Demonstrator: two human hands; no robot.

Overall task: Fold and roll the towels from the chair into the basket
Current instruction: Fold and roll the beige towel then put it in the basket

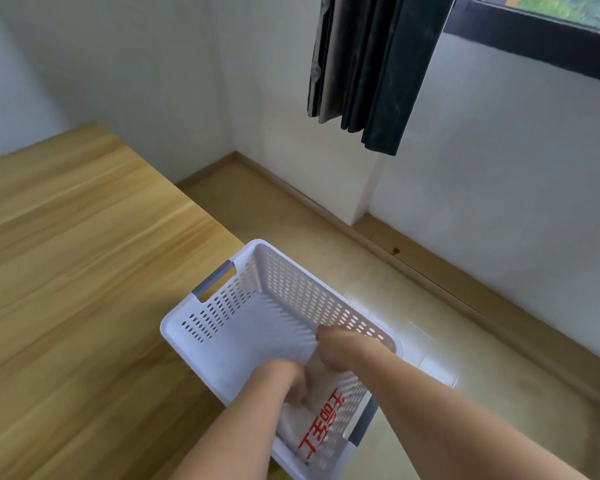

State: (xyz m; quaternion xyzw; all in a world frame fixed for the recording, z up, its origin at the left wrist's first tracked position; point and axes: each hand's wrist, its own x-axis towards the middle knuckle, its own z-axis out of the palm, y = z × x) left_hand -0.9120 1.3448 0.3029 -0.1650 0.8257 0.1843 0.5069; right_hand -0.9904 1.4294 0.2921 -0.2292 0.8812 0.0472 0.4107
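A white perforated plastic basket [243, 306] with grey handles sits at the right edge of a wooden table [66, 271], partly overhanging it. Inside, at the basket's near end, lies a white towel with red characters [321, 431]. Both my hands reach into the basket. My left hand [290, 382] grips the towel's near part with curled fingers. My right hand [333, 348] holds the towel's far end against the basket's right wall. The chair is out of view.
Beige floor [430, 306] lies to the right of the table, bounded by white walls with a wooden skirting board. A dark curtain [371, 64] hangs below a window at the upper right.
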